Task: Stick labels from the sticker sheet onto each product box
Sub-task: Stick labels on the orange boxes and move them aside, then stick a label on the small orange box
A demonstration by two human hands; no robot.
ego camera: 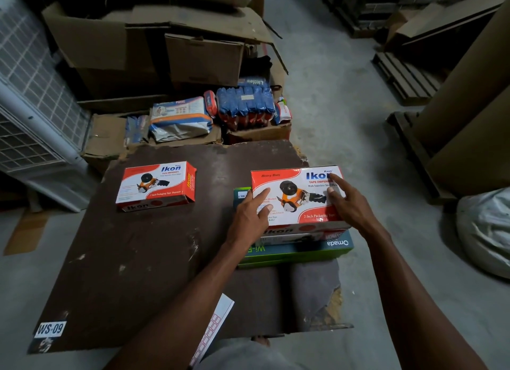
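A person sits at a dark brown board [154, 259] with both arms reaching forward. The left hand [249, 217] lies flat on the left part of a red and white Ikon box [296, 195], fingers straight and spread, thumb along the box's left edge. The right hand [349, 204] rests on the box's right part, index finger stretched out and touching the top near the printed name, the other fingers loosely bent against the lid; neither hand grips anything. This box sits on top of a stack: another Ikon box shows just under its near edge, and below that a green box [298, 252] with upside-down lettering. A second Ikon box [157, 186] lies alone on the board, well apart to the left. The sticker sheet [211, 333], white with rows of red-edged labels, lies near the person's lap, partly hidden under the left forearm. A WS-09 tag [50, 328] is stuck to the board's near left corner
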